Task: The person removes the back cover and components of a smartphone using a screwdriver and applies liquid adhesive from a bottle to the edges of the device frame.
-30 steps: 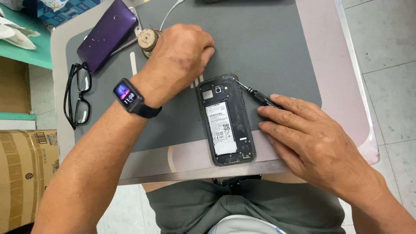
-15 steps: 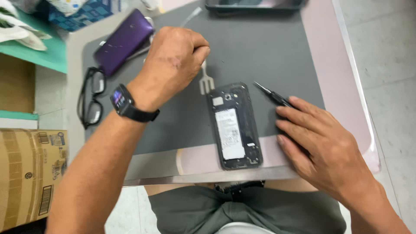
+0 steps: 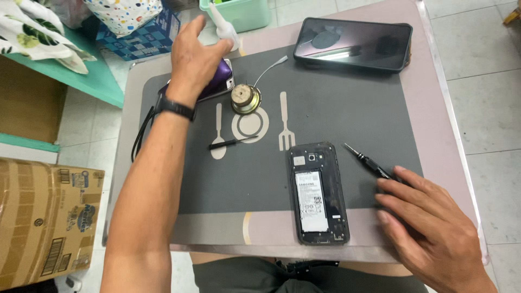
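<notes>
A black phone with its back cover off lies battery-up on the grey mat, near the table's front edge. My right hand rests flat to its right, fingers stretched out over the handle of a thin black screwdriver whose tip points to the far left. My left hand reaches to the far left corner with fingers apart, close beside a small white nozzle bottle. I cannot tell whether it touches the bottle. A dark watch sits on that wrist.
On the mat lie a second small screwdriver, a round brass part, a purple phone and a black phone, screen up. Glasses lie under my left arm. A green basket and a cardboard box stand off the table.
My left hand has lifted off the mat beside the opened phone and stretched away to the far left, uncovering the small screwdriver. My right hand has stayed on its screwdriver.
</notes>
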